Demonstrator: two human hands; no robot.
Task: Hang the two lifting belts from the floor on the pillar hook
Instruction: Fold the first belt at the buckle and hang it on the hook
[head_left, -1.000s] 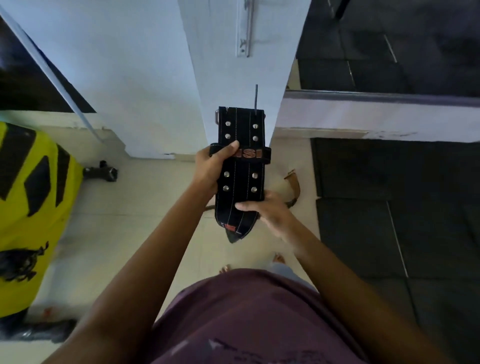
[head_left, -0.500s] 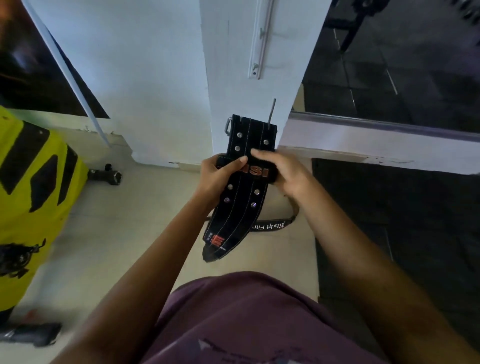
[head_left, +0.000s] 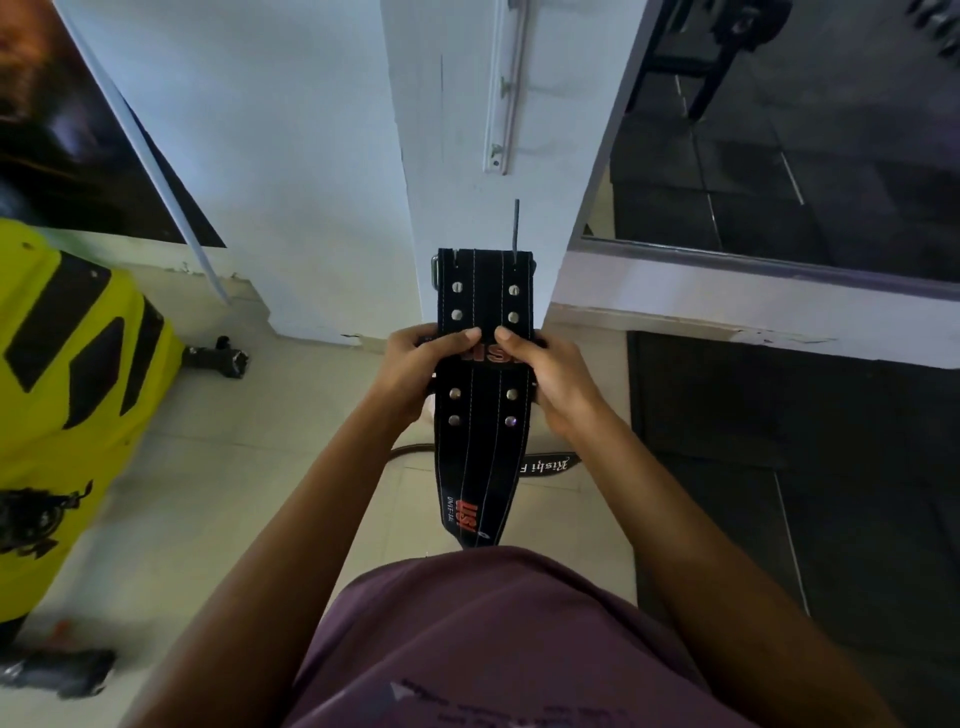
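Both hands, left hand (head_left: 415, 364) and right hand (head_left: 550, 371), were closed on the black lifting belt (head_left: 483, 400), held upright against the white pillar (head_left: 498, 156). The second belt (head_left: 545, 466) lay on the floor (head_left: 249, 467) below.

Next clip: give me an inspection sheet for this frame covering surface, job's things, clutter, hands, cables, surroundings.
Surface: pale tiled floor, dark mats at right.
Job's things: black studded belt held upright before the white pillar; second belt on the floor behind it; hook not identifiable.
Clutter: dark bar end on the floor.
Hands: left hand and right hand both grip the black belt.
Cables: nothing seen.
Surroundings: yellow-and-black object at left.
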